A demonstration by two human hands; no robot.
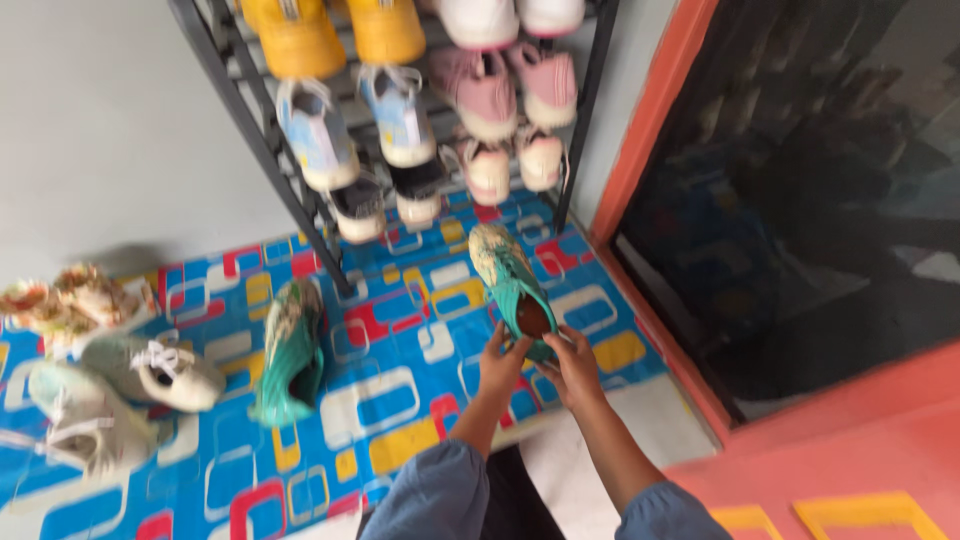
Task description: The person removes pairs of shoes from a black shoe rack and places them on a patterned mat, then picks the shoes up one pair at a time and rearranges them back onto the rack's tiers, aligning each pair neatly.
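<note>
Both hands, left hand [503, 357] and right hand [575, 368], grip 1 green shoe [510, 280] near the far shoe rack [270, 150].

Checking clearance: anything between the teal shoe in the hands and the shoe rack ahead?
Nothing visible. Both the left hand and right hand grip the heel of the teal shoe, its toe pointing at the shoe rack. Only bare patterned mat lies between. The rack's lower rows already hold shoes.
</note>
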